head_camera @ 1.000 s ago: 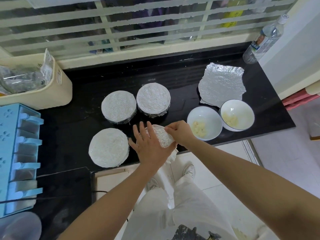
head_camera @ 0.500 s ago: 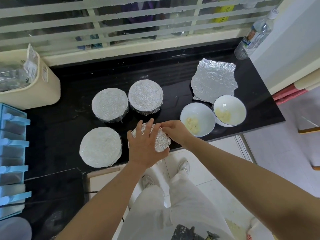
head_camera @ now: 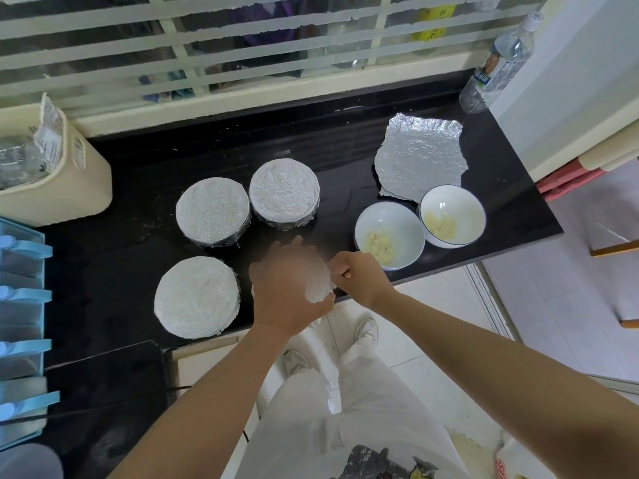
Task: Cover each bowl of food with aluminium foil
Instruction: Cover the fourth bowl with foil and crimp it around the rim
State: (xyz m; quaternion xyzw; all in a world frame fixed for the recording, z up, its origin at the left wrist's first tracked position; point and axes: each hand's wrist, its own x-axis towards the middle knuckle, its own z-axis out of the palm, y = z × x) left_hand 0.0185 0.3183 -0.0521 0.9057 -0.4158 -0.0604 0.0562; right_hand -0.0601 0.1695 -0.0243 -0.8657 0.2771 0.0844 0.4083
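The right grip [head_camera: 359, 276] pinches light, easily torn foil [head_camera: 320, 288] just to its left, at the rim of a hidden bowl beneath the blurred left grip [head_camera: 288, 288], whose hold cannot be told; probably best crimped there.

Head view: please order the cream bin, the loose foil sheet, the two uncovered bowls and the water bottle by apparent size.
1. Cream bin.
2. Loose foil sheet.
3. Left uncovered bowl and right uncovered bowl, alike; water bottle, longer, thinner, farther: unranked against them.
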